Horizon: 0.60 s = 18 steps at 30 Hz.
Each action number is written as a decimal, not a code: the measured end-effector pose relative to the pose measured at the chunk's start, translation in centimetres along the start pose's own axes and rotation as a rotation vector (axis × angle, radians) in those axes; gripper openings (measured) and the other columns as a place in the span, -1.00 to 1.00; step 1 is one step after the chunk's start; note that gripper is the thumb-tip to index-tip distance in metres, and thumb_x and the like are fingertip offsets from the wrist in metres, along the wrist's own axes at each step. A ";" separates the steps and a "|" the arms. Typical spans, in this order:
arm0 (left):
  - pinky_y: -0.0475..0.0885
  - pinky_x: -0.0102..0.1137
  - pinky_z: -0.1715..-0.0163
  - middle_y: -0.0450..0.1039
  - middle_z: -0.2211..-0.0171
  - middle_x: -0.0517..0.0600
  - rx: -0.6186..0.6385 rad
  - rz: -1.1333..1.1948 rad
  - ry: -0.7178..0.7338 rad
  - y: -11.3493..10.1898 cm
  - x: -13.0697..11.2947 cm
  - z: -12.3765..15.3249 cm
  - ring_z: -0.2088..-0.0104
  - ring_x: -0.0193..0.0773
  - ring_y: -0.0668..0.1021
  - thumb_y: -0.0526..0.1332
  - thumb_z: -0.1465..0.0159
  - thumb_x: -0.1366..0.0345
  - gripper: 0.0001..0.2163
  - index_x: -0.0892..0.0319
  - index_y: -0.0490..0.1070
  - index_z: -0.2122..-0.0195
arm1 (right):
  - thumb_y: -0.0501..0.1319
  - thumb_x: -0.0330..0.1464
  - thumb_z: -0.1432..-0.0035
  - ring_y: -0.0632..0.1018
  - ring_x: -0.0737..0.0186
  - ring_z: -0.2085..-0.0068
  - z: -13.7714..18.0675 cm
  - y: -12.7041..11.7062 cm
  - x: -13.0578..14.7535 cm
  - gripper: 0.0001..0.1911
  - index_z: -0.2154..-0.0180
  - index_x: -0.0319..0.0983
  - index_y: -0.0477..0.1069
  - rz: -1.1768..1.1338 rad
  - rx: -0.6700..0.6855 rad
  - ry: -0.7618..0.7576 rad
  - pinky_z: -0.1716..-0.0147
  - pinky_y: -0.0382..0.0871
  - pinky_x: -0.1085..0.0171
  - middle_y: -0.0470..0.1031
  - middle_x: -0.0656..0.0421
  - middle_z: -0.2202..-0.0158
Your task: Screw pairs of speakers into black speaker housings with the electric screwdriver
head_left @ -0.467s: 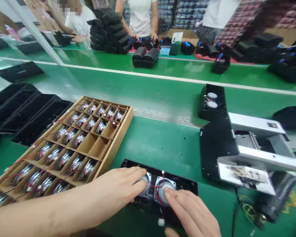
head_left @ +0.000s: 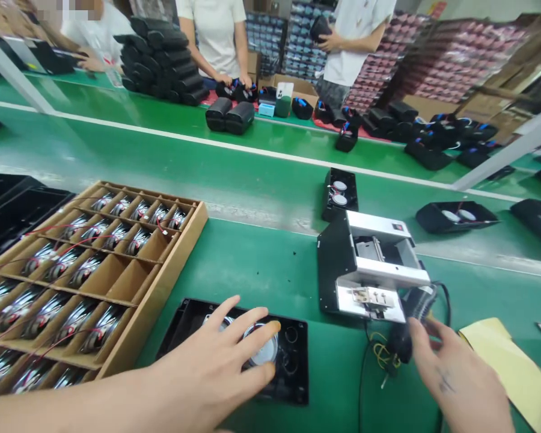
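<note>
My left hand [head_left: 220,355] is spread over a black speaker housing [head_left: 293,385], its fingers apart across two round speaker drivers set in it. One driver [head_left: 264,352] shows between the fingers; the other is mostly covered. To the right, my right hand [head_left: 455,367] has its thumb and curled fingers at the side of a black electric screwdriver [head_left: 401,343], which lies slanted with its tip toward me. The fingers' far side is partly hidden. A silver and black screw feeder [head_left: 369,264] stands just behind the screwdriver.
At left is a divided cardboard box [head_left: 193,231] of speaker drivers with red wires. Yellow paper [head_left: 509,361] lies at right. Behind the feeder stands a housing with two drivers [head_left: 340,192]. People work across the green bench, near stacked black housings [head_left: 162,66].
My right hand has left the driver in the housing and moved right to the electric screwdriver. My left hand has spread its fingers over the drivers. The view has swung right.
</note>
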<state>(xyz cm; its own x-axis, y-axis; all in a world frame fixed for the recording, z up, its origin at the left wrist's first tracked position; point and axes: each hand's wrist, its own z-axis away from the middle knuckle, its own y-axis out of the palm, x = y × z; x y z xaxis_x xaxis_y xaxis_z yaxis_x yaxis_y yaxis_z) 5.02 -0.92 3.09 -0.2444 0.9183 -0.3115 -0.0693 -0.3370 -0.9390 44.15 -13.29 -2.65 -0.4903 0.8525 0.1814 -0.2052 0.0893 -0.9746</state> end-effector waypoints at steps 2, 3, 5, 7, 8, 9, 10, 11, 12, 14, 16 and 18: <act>0.19 0.51 -0.31 0.17 -0.49 0.28 0.062 0.044 -0.070 0.6 0.0 -0.8 -0.45 0.52 0.23 0.57 -0.13 0.10 -0.24 0.07 0.38 -0.34 | 0.04 0.13 -0.19 0.57 -0.63 -0.09 -1.7 0.8 0.8 -0.23 -0.06 -0.37 0.53 -0.037 0.031 0.002 -0.09 0.41 -0.46 0.56 -0.38 -0.01; 0.17 0.52 -0.30 0.12 -0.51 0.30 0.060 0.058 -0.102 1.0 0.1 -0.9 -0.45 0.53 0.22 0.58 -0.12 0.12 -0.22 0.06 0.37 -0.35 | 0.08 0.14 -0.16 0.55 -0.68 -0.10 -2.4 1.3 0.9 -0.21 -0.05 -0.40 0.52 -0.082 0.026 0.025 -0.10 0.37 -0.51 0.56 -0.41 0.03; 0.20 0.49 -0.31 0.05 -0.53 0.30 0.013 0.070 -0.158 1.9 0.5 -0.5 -0.45 0.53 0.21 0.58 -0.10 0.23 -0.21 0.03 0.37 -0.36 | 0.19 0.12 -0.05 0.53 -0.70 -0.11 -3.4 2.3 0.9 -0.22 -0.04 -0.39 0.51 -0.206 0.017 0.084 -0.12 0.32 -0.55 0.57 -0.37 0.12; 0.29 0.41 -0.29 0.03 -0.54 0.27 -0.046 0.066 -0.184 2.8 1.1 0.1 -0.44 0.51 0.26 0.53 -0.09 0.34 -0.21 -0.02 0.35 -0.36 | 0.29 0.08 0.09 0.58 -0.57 -0.06 -3.6 3.0 0.3 -0.24 -0.01 -0.31 0.49 -0.396 0.017 0.133 -0.16 0.34 -0.49 0.59 -0.20 0.22; 0.33 0.38 -0.28 0.05 -0.54 0.25 -0.074 0.062 -0.185 3.1 1.4 0.4 -0.42 0.50 0.29 0.50 -0.09 0.37 -0.20 -0.04 0.33 -0.37 | 0.32 0.08 0.16 0.61 -0.46 0.01 -3.5 3.2 -0.1 -0.25 0.01 -0.27 0.48 -0.518 0.030 0.148 -0.14 0.40 -0.42 0.59 -0.10 0.28; 0.36 0.36 -0.26 0.08 -0.53 0.22 -0.095 0.057 -0.179 3.5 1.7 0.6 -0.40 0.47 0.33 0.47 -0.09 0.38 -0.20 -0.08 0.32 -0.38 | 0.34 0.10 0.22 0.64 -0.34 0.10 -3.1 3.3 -0.5 -0.25 0.05 -0.24 0.47 -0.651 0.049 0.157 -0.09 0.49 -0.34 0.57 -0.01 0.33; 0.38 0.35 -0.25 0.12 -0.52 0.18 -0.111 0.053 -0.169 3.7 2.0 0.8 -0.38 0.44 0.36 0.44 -0.09 0.39 -0.21 -0.12 0.32 -0.37 | 0.35 0.12 0.26 0.64 -0.23 0.18 -2.6 3.2 -0.9 -0.24 0.09 -0.22 0.45 -0.788 0.066 0.163 -0.01 0.56 -0.26 0.55 0.06 0.36; 0.39 0.34 -0.24 0.16 -0.50 0.15 -0.125 0.047 -0.157 4.0 2.2 1.0 -0.36 0.41 0.39 0.42 -0.10 0.38 -0.22 -0.15 0.31 -0.37 | 0.36 0.13 0.29 0.63 -0.13 0.24 -1.9 3.0 -1.3 -0.24 0.11 -0.20 0.42 -0.923 0.074 0.166 0.07 0.61 -0.18 0.53 0.11 0.37; 0.40 0.33 -0.24 0.18 -0.49 0.13 -0.135 0.042 -0.148 4.2 2.4 1.1 -0.36 0.39 0.39 0.40 -0.11 0.37 -0.22 -0.18 0.30 -0.38 | 0.37 0.14 0.31 0.63 -0.05 0.25 -1.1 2.7 -1.7 -0.24 0.12 -0.18 0.40 -1.049 0.071 0.168 0.11 0.64 -0.12 0.52 0.15 0.36; 0.40 0.29 -0.25 0.19 -0.49 0.11 -0.159 0.037 -0.140 4.5 2.6 1.1 -0.37 0.34 0.38 0.39 -0.13 0.37 -0.23 -0.20 0.29 -0.38 | 0.41 0.10 0.31 0.63 0.03 0.18 0.4 1.7 -2.5 -0.25 0.11 -0.14 0.37 -1.246 0.036 0.172 0.11 0.66 -0.04 0.50 0.20 0.30; 0.40 0.27 -0.26 0.20 -0.48 0.12 -0.174 0.042 -0.144 4.5 2.5 0.9 -0.38 0.34 0.37 0.39 -0.12 0.38 -0.22 -0.20 0.30 -0.39 | 0.48 0.02 0.30 0.63 0.11 0.12 1.7 0.3 -3.2 -0.27 0.08 -0.11 0.38 -1.385 0.004 0.184 0.10 0.67 0.08 0.52 0.22 0.23; 0.40 0.29 -0.25 0.23 -0.47 0.15 -0.156 0.055 -0.155 4.2 2.0 0.4 -0.37 0.36 0.38 0.40 -0.10 0.40 -0.21 -0.18 0.32 -0.38 | 0.57 -0.09 0.32 0.61 0.20 0.18 2.7 -0.9 -4.0 -0.29 0.09 -0.10 0.43 -1.481 0.003 0.215 0.20 0.65 0.27 0.54 0.21 0.22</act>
<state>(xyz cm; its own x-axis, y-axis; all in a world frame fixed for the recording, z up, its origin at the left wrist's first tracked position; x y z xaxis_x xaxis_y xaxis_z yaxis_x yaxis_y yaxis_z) 3.85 -0.56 -1.40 -0.3907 0.8522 -0.3480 0.0960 -0.3383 -0.9361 43.99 -18.17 -2.16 0.2887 0.0498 0.9561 -0.3931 0.9168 0.0710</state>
